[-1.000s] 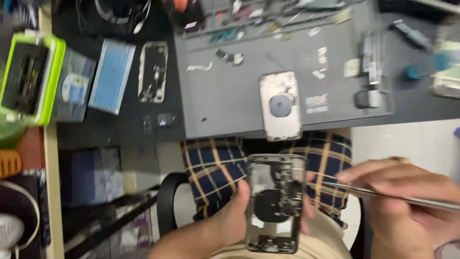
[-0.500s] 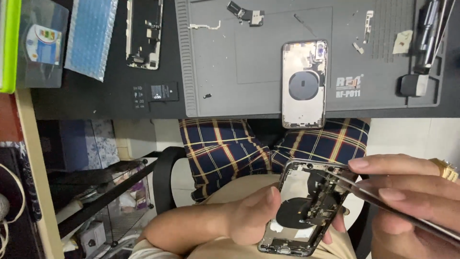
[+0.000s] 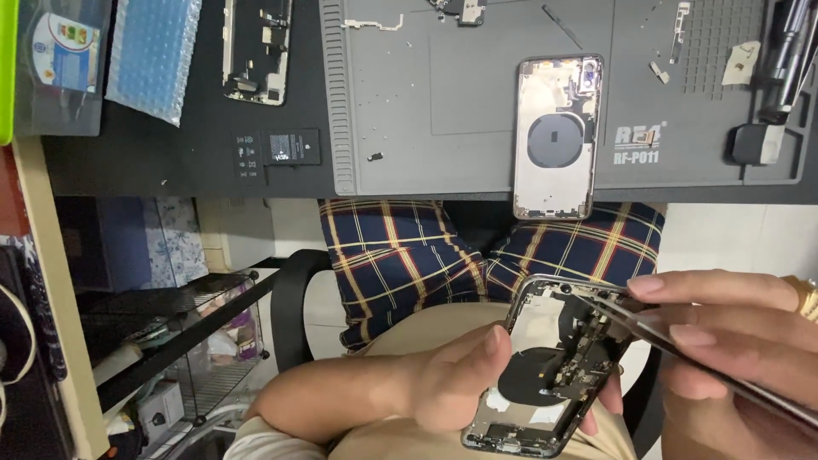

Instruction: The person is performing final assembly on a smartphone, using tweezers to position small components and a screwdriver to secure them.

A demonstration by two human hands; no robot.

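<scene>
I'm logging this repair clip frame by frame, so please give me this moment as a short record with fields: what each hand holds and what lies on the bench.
left hand: left hand grips the opened phone housing over the lap, thumb on its edge
right hand: right hand pinches metal tweezers, tips at the housing's upper right
bench mat: grey work mat holds a second phone housing, open side up
left of mat: small black battery, phone frame, blue bubble wrap
seat: plaid cushion
</scene>
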